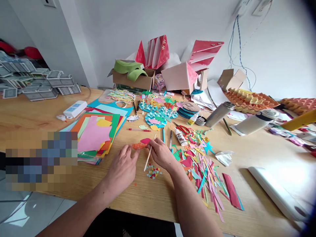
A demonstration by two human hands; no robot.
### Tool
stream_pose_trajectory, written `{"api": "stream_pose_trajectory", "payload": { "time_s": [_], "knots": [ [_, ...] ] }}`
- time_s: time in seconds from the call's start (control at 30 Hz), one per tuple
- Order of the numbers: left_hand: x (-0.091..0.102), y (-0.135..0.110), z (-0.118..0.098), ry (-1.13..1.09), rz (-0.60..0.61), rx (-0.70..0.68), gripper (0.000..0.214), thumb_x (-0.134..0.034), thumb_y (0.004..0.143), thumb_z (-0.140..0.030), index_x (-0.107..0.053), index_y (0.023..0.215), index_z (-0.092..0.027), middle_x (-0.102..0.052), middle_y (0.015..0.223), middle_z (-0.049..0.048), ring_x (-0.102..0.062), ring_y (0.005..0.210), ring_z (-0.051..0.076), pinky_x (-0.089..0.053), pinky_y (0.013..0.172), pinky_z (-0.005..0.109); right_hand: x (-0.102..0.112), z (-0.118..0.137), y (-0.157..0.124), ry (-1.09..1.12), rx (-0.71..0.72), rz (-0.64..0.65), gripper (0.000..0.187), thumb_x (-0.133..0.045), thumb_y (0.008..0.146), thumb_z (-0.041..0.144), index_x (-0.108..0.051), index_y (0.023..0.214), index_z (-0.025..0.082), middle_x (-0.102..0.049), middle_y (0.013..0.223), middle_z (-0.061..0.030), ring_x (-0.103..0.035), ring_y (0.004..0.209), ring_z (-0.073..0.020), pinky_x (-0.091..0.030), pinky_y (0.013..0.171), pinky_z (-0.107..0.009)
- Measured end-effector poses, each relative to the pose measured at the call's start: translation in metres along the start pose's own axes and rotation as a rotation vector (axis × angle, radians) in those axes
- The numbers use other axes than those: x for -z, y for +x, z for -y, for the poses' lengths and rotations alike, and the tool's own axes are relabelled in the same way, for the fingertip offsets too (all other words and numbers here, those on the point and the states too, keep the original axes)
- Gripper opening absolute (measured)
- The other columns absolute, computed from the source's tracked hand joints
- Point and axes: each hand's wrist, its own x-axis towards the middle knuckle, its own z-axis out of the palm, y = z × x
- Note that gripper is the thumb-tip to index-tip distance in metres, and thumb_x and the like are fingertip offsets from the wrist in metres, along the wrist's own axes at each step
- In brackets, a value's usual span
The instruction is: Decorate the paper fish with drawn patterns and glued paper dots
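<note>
On the wooden table (158,194) lies an orange paper fish (138,145) with light dots and a magenta paper piece (145,141) at its right end. My left hand (123,164) rests beside the fish, fingers stretched out and fingertips touching its lower edge. Pinched in my right hand (160,153) is a thin wooden stick (148,159), slanting down to the left, its upper end above my fingers. My right fingertips are at the fish's tail end and partly cover it. Close below the stick sits a small heap of coloured paper bits (153,171).
Coloured paper sheets (95,131) are stacked at left; paper scraps (197,164) spread at right. Behind are a glue bottle (180,136), red-handled scissors (182,128), pens, decorated blue discs (155,119) and paper fish. Flasks (219,113) and a white device (276,192) stand right.
</note>
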Motion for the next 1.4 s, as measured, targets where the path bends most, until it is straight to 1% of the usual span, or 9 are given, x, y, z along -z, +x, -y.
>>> {"api": "stream_pose_trajectory", "payload": {
  "time_s": [0.33, 0.57, 0.77, 0.9, 0.97, 1.07, 1.13, 1.3, 1.4],
  "knots": [
    [-0.003, 0.002, 0.005, -0.003, -0.025, -0.012, 0.044, -0.045, 0.085, -0.008, -0.060, 0.127, -0.007, -0.059, 0.134, 0.0200, -0.049, 0.130, 0.033, -0.041, 0.109, 0.045, -0.003, -0.002, 0.000, -0.007, 0.033, 0.008, 0.019, -0.046, 0.096, 0.012, -0.063, 0.093, 0.018, -0.057, 0.077, -0.0048, -0.056, 0.083, -0.0209, -0.043, 0.075, -0.028],
    [-0.001, 0.005, 0.016, 0.010, -0.041, -0.022, 0.042, -0.045, 0.086, -0.009, -0.060, 0.125, -0.007, -0.063, 0.128, 0.0178, -0.050, 0.127, 0.033, -0.043, 0.106, 0.045, -0.002, 0.000, -0.001, 0.024, 0.022, -0.029, 0.022, -0.042, 0.098, 0.018, -0.062, 0.087, 0.017, -0.055, 0.076, -0.0053, -0.057, 0.077, -0.0200, -0.044, 0.071, -0.029],
    [-0.003, 0.002, 0.018, 0.031, -0.051, -0.042, 0.042, -0.046, 0.087, -0.009, -0.060, 0.126, -0.009, -0.063, 0.131, 0.0157, -0.048, 0.130, 0.033, -0.043, 0.106, 0.046, 0.000, 0.000, 0.000, 0.211, -0.020, -0.206, 0.027, -0.038, 0.100, 0.025, -0.063, 0.094, 0.019, -0.066, 0.086, -0.0084, -0.061, 0.082, -0.0204, -0.047, 0.074, -0.030],
    [0.002, 0.004, 0.015, 0.033, -0.045, -0.085, 0.040, -0.047, 0.086, -0.008, -0.063, 0.122, -0.008, -0.062, 0.131, 0.0186, -0.050, 0.128, 0.032, -0.044, 0.105, 0.045, -0.001, -0.002, -0.001, 0.365, -0.125, -0.328, 0.031, -0.036, 0.103, 0.034, -0.062, 0.115, 0.021, -0.071, 0.086, -0.0055, -0.064, 0.084, -0.0197, -0.048, 0.077, -0.031],
    [0.004, 0.006, 0.015, 0.043, -0.049, -0.085, 0.037, -0.047, 0.085, -0.008, -0.065, 0.118, -0.008, -0.062, 0.129, 0.0197, -0.051, 0.127, 0.032, -0.045, 0.104, 0.045, -0.003, -0.004, -0.001, 0.438, -0.178, -0.398, 0.035, -0.037, 0.103, 0.038, -0.062, 0.119, 0.022, -0.070, 0.084, -0.0041, -0.064, 0.081, -0.0185, -0.048, 0.075, -0.031],
    [0.004, 0.007, 0.014, 0.061, -0.074, -0.059, 0.034, -0.048, 0.086, -0.009, -0.068, 0.114, -0.011, -0.063, 0.127, 0.0198, -0.053, 0.124, 0.032, -0.046, 0.102, 0.045, -0.006, -0.008, 0.001, 0.556, -0.232, -0.501, 0.038, -0.040, 0.101, 0.045, -0.067, 0.112, 0.021, -0.064, 0.080, -0.0030, -0.061, 0.076, -0.0164, -0.049, 0.070, -0.030],
    [0.001, 0.006, 0.013, 0.068, -0.087, -0.037, 0.037, -0.049, 0.086, -0.010, -0.067, 0.118, -0.013, -0.062, 0.129, 0.0193, -0.053, 0.124, 0.032, -0.046, 0.101, 0.046, -0.007, -0.010, 0.002, 0.623, -0.272, -0.534, 0.041, -0.041, 0.100, 0.049, -0.069, 0.105, 0.020, -0.060, 0.076, -0.0021, -0.059, 0.071, -0.0154, -0.049, 0.066, -0.029],
    [-0.007, 0.005, 0.009, 0.030, -0.066, -0.005, 0.046, -0.048, 0.086, -0.011, -0.060, 0.130, -0.014, -0.059, 0.131, 0.0181, -0.051, 0.124, 0.033, -0.046, 0.101, 0.045, -0.008, -0.007, 0.007, 0.755, -0.359, -0.563, 0.050, -0.047, 0.093, 0.061, -0.072, 0.090, 0.019, -0.059, 0.071, -0.0021, -0.056, 0.065, -0.0142, -0.049, 0.063, -0.028],
    [-0.007, 0.005, 0.008, 0.010, -0.055, -0.002, 0.049, -0.047, 0.086, -0.011, -0.058, 0.133, -0.014, -0.059, 0.129, 0.0189, -0.050, 0.124, 0.034, -0.045, 0.100, 0.047, -0.008, -0.005, 0.009, 0.766, -0.393, -0.550, 0.053, -0.050, 0.089, 0.066, -0.070, 0.078, 0.018, -0.058, 0.066, -0.0023, -0.053, 0.062, -0.0139, -0.047, 0.059, -0.027]
  ]
}}
